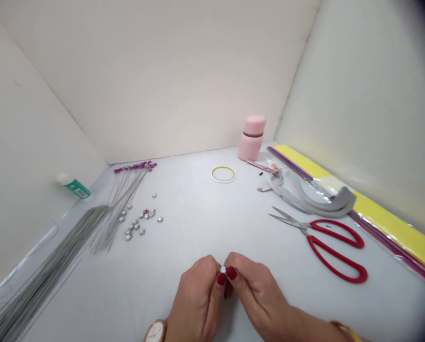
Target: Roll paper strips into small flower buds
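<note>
Both hands meet at the front middle of the table, pinching one small silvery paper star (223, 269) between thumbs and fingers. My left hand (200, 294) grips it from the left, its fingers curled. From the other side my right hand (257, 292) holds it with its thumb pressed close to the left thumb. Most of the star is hidden by the fingertips. Several finished-looking silver paper stars (137, 227) lie loose to the left, with a red one (146, 211) among them.
Left are a bundle of thin wires (52, 270), purple-tipped wire stems (136, 167) and a green-white tube (77, 188). Right are red-handled scissors (307, 228), curled silver-grey paper strips (315, 208) and coloured paper packs (383, 228). Behind stand a pink flask (251, 138) and a tape ring (223, 180).
</note>
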